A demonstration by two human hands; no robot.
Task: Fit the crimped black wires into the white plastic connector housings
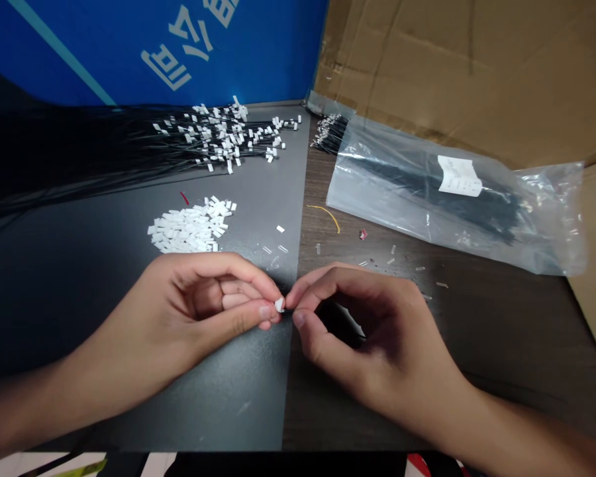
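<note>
2 hands up: L grip (193,306) clamped on small white plastic connector (279,305) above desk (387,404), R grip (365,338) pinched together just beside it, contents unclear; best keep tips close, pinch square, hold steady.

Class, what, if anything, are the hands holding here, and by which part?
The left hand pinches a small white connector housing by its body, between thumb and fingertips. The right hand closes in beside it; whether it grips anything is too small to tell.
</note>
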